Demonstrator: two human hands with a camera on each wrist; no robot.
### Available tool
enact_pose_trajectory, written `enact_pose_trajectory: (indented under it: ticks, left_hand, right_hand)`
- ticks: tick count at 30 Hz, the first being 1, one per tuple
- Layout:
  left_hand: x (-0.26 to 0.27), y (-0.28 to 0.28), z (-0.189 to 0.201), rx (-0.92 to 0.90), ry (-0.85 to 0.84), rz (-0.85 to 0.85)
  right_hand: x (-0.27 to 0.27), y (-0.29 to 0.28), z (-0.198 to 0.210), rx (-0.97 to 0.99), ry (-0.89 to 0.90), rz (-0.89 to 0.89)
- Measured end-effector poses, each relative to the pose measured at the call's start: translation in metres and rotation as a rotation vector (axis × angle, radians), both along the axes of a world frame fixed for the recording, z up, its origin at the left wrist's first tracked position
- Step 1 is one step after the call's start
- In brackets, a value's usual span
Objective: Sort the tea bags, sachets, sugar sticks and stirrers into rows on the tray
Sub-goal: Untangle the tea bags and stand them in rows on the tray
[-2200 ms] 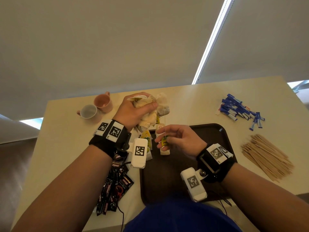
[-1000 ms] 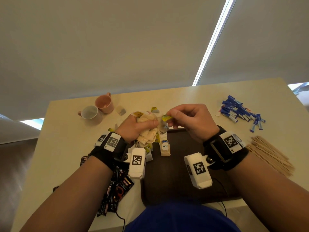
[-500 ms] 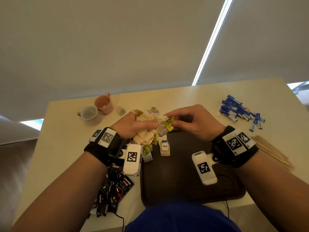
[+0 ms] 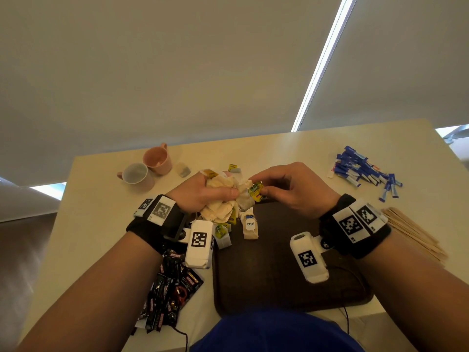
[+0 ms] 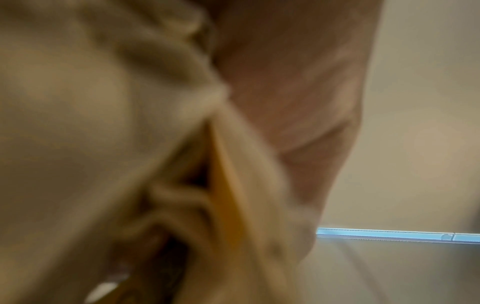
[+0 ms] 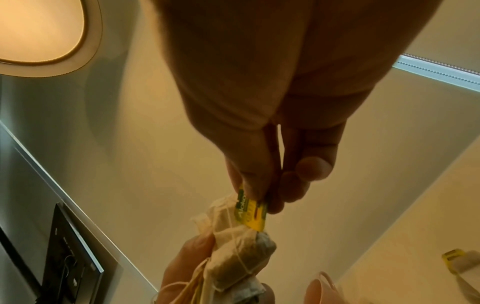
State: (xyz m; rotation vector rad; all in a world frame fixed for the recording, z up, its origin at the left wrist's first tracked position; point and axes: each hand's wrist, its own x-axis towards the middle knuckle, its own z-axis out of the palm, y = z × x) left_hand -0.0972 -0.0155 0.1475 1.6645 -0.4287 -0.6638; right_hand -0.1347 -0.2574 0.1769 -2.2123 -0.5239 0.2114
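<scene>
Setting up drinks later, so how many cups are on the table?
2: a white cup and a pink cup, touching side by side at the table's far left.

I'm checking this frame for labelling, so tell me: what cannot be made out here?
- Number of tea bags in the left hand: head view, bunched and covered by fingers.
- Left wrist view: blurred, only cloth-like folds.
- Sachets print: too small, partly under the left forearm.
- Stirrers: partly behind the right wrist.

Left-wrist view: tea bags [image 5: 103, 102] blurred.
</scene>
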Motion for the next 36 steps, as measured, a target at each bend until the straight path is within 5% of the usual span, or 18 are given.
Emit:
enact_pose_trajectory:
  ticks: [20, 28, 36]
  left_hand:
    - [-0.007, -0.001, 0.008, -0.054, 0.041, 0.010]
    - [-0.013, -0.003, 0.012, -0.028, 0.019, 0.057]
    - [-0.014, -0.006, 0.015, 0.029, -0.118, 0.112]
  right_hand:
    - [-0.009, 0.007, -0.012, 0.524, 0.227, -0.065]
    - [-0.009, 0.011, -0.019, 0.442, 0.056, -0.121]
    - [-0.012, 0.012, -0.017, 0.490, 0.108, -0.165]
